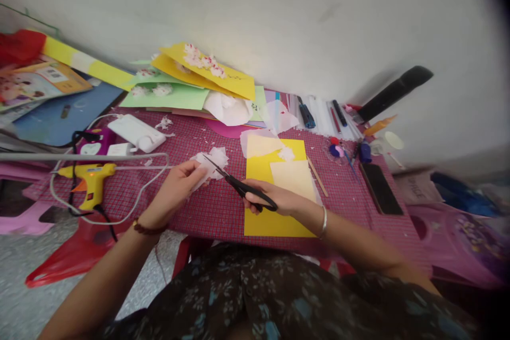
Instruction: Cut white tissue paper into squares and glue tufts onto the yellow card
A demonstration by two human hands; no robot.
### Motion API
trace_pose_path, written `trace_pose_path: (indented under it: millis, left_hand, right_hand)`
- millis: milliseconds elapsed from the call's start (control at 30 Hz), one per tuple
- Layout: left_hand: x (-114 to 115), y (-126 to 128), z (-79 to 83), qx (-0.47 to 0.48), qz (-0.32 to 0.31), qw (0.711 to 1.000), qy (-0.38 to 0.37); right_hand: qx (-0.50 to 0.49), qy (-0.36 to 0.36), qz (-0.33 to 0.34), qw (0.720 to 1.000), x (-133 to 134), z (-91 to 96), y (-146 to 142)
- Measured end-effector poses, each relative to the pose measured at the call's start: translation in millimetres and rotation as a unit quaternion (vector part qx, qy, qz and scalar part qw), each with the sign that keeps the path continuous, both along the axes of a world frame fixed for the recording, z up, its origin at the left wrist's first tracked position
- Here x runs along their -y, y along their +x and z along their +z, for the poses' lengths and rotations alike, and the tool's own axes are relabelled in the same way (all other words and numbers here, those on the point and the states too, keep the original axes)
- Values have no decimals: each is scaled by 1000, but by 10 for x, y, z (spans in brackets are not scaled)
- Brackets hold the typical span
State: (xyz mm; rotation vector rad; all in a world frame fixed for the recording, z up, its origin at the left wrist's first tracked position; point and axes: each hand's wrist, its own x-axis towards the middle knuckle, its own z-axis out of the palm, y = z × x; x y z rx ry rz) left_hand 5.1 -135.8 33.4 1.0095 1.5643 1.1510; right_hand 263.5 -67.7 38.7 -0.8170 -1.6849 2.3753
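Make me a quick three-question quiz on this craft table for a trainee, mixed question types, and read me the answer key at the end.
1. Multiple choice: what does the right hand hold?
A) a yellow glue gun
B) black scissors
C) a wooden stick

2. True or false: in this view, the phone lies to the right of the flat yellow sheet.

3. Fill in the blank: the left hand holds thin white ____ at the blades.

Key:
1. B
2. True
3. Paper
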Motion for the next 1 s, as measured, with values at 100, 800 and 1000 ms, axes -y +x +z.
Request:
trace_pose_path:
  millis: [100, 800, 1000]
  left_hand:
    - [-7, -10, -10, 2, 4, 1000, -5]
    - [60, -197, -81, 177, 25, 982, -57]
    - [44, -180, -53, 164, 42, 985, -32]
  right_hand:
    - [3, -1, -9, 1000, -4, -9, -35]
    - [22, 8, -9, 1000, -91, -27, -121]
    - [13, 1, 27, 1000, -109, -46, 54]
